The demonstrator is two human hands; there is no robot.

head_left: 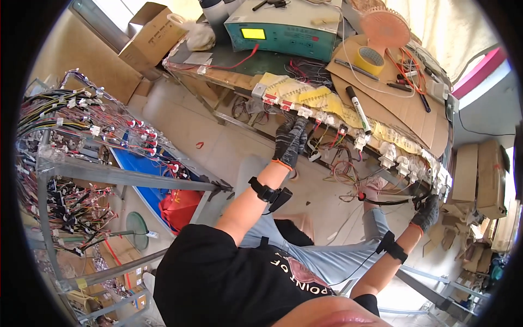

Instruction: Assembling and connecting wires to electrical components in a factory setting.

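Note:
My left hand (290, 143), in a dark grey knit glove with an orange cuff, reaches up to the bench's front edge. Its fingers are pressed together just below a white connector (304, 112); whatever they grip is hidden. At the far right end of the connector row (387, 153), my right hand (426, 213), gloved the same way, is closed around the end of a black cable (389, 203). That cable stretches left from the hand to a red-ringed end. Red and white sockets line the edge, with loose thin wires (344, 171) hanging under them.
On the bench stand a teal tester (283, 34) with a lit yellow screen, a yellow tape roll (369, 60), a marker (358, 110) and a round copper-coloured fan (385, 27). Wire harnesses (71, 117) hang on a metal rack at left. Cardboard boxes (490, 180) stack at right.

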